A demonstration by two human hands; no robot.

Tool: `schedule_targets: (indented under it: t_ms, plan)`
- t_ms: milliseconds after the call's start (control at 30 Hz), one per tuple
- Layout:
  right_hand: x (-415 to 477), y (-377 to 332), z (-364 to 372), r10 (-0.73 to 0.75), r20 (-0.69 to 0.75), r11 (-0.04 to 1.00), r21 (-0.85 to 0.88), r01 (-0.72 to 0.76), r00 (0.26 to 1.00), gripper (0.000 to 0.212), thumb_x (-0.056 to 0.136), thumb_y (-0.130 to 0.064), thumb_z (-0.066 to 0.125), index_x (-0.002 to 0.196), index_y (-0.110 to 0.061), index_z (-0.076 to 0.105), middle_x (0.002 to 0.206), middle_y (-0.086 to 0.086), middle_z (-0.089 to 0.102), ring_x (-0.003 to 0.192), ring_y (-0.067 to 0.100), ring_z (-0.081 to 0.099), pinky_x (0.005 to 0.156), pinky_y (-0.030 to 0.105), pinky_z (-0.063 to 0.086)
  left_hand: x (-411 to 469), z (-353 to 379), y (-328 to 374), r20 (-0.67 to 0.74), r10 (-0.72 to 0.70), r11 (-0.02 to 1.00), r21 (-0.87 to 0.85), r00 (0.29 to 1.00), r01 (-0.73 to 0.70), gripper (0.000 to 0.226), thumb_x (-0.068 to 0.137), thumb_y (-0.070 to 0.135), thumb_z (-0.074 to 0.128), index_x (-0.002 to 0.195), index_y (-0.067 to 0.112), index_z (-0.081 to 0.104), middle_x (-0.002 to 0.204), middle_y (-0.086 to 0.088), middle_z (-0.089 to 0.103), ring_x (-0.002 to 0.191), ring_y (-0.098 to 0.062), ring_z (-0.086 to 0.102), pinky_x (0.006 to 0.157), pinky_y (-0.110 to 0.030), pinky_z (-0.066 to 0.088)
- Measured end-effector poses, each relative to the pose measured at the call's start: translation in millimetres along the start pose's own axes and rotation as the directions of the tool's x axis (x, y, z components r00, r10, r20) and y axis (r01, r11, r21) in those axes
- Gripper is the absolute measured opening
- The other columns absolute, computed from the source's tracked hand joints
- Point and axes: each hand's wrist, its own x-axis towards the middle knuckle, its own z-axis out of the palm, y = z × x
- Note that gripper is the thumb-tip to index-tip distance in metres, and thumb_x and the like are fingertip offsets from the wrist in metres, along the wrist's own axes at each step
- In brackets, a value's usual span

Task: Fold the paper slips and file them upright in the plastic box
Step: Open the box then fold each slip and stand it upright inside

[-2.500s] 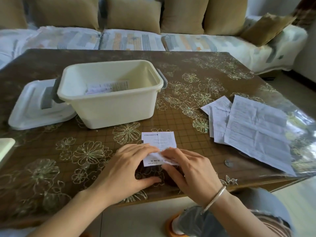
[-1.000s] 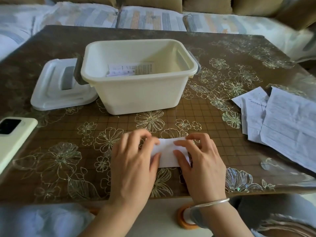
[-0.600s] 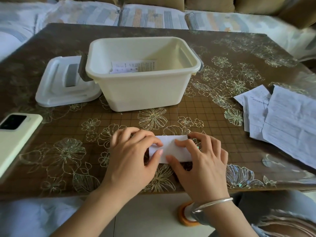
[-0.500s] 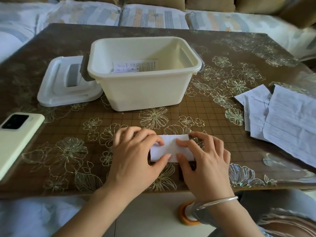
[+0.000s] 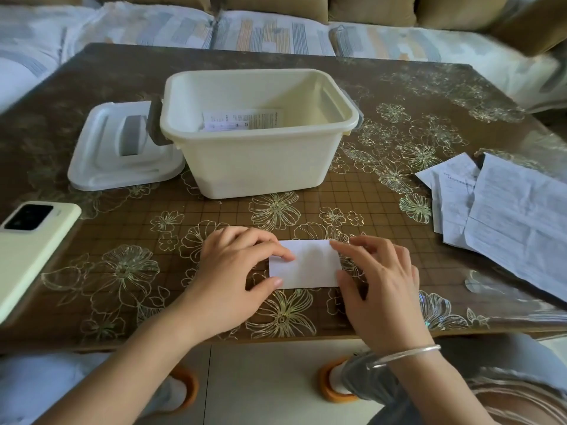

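Observation:
A folded white paper slip (image 5: 306, 265) lies flat on the table near the front edge. My left hand (image 5: 227, 277) holds its left end, with a fingertip on top and the thumb at the lower left corner. My right hand (image 5: 377, 289) holds the right end, fingers at the upper corner and thumb along the side edge. Behind them stands the cream plastic box (image 5: 254, 179), open. Printed folded slips (image 5: 242, 119) stand upright inside it, leaning on the near wall.
The box's white lid (image 5: 107, 154) lies left of the box. A pale green phone (image 5: 27, 240) rests at the left table edge. Several unfolded printed papers (image 5: 515, 216) lie at the right. A sofa with cushions runs behind the table (image 5: 399, 87).
The slip has been folded over from an open sheet into a blank white rectangle. Since half a second ago my hands have slid apart to its two ends, baring its middle.

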Motion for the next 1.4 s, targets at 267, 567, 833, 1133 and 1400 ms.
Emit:
schedule_targets:
  t_ms: [267,567,833,1133,1400]
  plan:
    - [2.2,-24.8,-6.7,-0.298,-0.053,0.953,0.033,0.3,0.953,0.017,0.086,-0.031,0.06,0.089,-0.022,0.074,0.097,-0.008,0.064,0.092,0.02,0.053,0.072,0.034,0.045,1.2,-8.9,0.3,0.063,0.024,1.0,-0.013,0.998,-0.024,0.038,0.09,0.019,0.059,0.118,0.045,0.063,0.122,0.029,0.048,0.122,-0.004,0.033,0.109,-0.031,0.013]
    - [25.6,-16.7,-1.0,-0.583,0.119,0.809,-0.01,0.588,0.803,0.026,0.087,-0.04,0.058,0.09,-0.018,0.07,0.088,-0.002,0.062,0.076,0.019,0.055,0.063,0.03,0.048,5.6,-14.2,4.3,0.071,-0.024,0.999,-0.035,0.997,0.027,0.068,0.082,-0.012,0.04,0.115,0.043,0.062,0.118,0.037,0.042,0.123,0.002,0.027,0.101,-0.007,-0.003]
    - [19.3,-17.1,-6.9,-0.657,0.037,0.735,-0.186,0.652,0.753,0.008,0.087,-0.012,0.064,0.088,-0.017,0.069,0.075,-0.006,0.064,0.078,0.019,0.058,0.057,0.032,0.048,-0.6,-0.6,-1.4,-0.119,0.006,0.998,-0.057,0.993,-0.012,0.05,0.07,0.013,0.049,0.114,0.032,0.065,0.126,0.018,0.05,0.123,-0.009,0.037,0.108,-0.038,0.027]
    - [1.8,3.6,-13.0,-0.305,0.036,0.901,0.334,0.276,0.952,0.016,0.08,-0.016,0.056,0.089,-0.024,0.068,0.095,-0.012,0.068,0.091,0.013,0.064,0.07,0.037,0.054,-11.5,-0.5,-1.3,-0.155,0.142,0.989,0.05,0.978,-0.136,0.031,0.077,0.038,0.057,0.104,0.029,0.07,0.129,0.012,0.055,0.124,-0.016,0.043,0.104,-0.043,0.035]
    - [-3.8,1.3,-12.8,-0.151,0.097,0.89,0.447,0.092,0.984,0.017,0.078,-0.039,0.061,0.09,-0.029,0.069,0.096,-0.016,0.059,0.091,0.009,0.061,0.076,0.031,0.053,-16.8,11.1,3.6,-0.284,0.146,0.989,0.048,0.947,-0.138,0.021,0.088,0.038,0.059,0.085,0.024,0.075,0.112,0.012,0.064,0.119,-0.018,0.049,0.101,-0.04,0.038]
